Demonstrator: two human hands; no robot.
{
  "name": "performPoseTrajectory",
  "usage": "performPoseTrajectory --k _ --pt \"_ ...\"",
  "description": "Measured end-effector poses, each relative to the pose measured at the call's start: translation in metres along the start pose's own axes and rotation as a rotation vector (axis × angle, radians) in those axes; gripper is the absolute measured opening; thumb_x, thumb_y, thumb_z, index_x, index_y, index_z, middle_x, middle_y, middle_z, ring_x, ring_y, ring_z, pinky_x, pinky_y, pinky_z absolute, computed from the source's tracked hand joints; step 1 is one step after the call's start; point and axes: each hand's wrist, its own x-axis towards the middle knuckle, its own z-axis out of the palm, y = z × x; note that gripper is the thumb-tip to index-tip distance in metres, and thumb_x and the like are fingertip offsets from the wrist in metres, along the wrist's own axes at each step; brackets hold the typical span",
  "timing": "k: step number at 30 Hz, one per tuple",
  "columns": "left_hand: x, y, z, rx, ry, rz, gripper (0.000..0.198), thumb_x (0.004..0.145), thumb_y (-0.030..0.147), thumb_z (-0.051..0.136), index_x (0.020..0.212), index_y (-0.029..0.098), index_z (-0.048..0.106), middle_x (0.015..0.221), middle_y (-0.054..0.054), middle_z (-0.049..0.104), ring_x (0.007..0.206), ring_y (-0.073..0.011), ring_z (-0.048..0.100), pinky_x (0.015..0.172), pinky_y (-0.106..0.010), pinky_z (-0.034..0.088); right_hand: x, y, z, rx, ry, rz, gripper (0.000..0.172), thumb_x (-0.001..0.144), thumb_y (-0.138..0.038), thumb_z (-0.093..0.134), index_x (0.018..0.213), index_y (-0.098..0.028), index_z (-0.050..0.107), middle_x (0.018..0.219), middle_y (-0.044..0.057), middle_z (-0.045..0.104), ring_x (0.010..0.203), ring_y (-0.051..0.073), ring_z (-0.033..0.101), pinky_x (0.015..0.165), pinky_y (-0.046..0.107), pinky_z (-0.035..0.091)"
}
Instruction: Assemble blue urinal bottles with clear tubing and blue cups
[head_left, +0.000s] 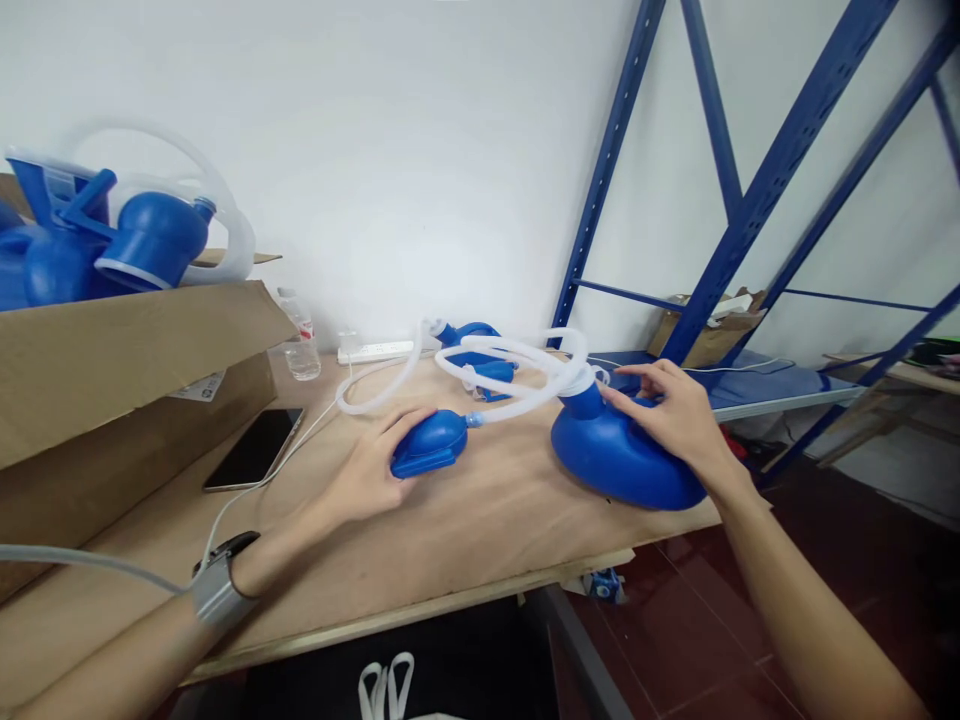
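My left hand is wrapped round a small blue piece above the wooden table. A translucent white tube runs from this piece and loops over to the neck of a large blue bottle at the table's right. My right hand rests on top of that bottle, thumb and fingers apart near its neck. Behind the loops lies another blue item, partly hidden by the tubing.
At the left, an open cardboard box holds several blue bottles with tubing. Near it are a phone, a clear bottle and a power strip. Blue metal shelving stands behind, right.
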Motion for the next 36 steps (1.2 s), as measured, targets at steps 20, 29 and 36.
performPoseTrajectory --k 20,29,36 --pt "0.216 0.036 0.078 -0.351 0.042 -0.107 0.070 0.090 0.045 0.073 0.151 0.019 0.051 0.136 -0.016 0.065 0.128 -0.0331 0.059 0.114 -0.048 0.043 0.033 -0.019 -0.024 0.076 0.037 0.069 0.105 0.082 -0.068 0.070 0.166 -0.028 0.020 0.123 0.014 0.066 0.098 0.031 0.067 0.086 0.045 0.055" --pt "0.272 0.022 0.186 -0.364 -0.230 -0.221 0.037 0.099 0.035 0.063 0.130 0.013 0.062 0.124 -0.012 0.068 0.105 -0.0243 0.068 0.090 -0.044 0.059 0.067 0.042 0.039 0.070 -0.140 0.241 0.091 0.080 -0.047 0.073 0.159 -0.017 0.040 0.113 0.011 0.072 0.074 0.022 0.066 0.079 0.040 0.057" --pt "0.273 -0.017 0.193 -0.121 -0.299 -0.298 0.037 0.099 0.038 0.064 0.131 0.018 0.061 0.133 -0.011 0.063 0.112 -0.0244 0.066 0.094 -0.046 0.058 0.095 0.091 0.082 -0.161 -0.244 0.288 0.076 0.082 -0.035 0.070 0.153 -0.021 0.047 0.118 0.011 0.072 0.111 0.031 0.066 0.093 0.041 0.052"
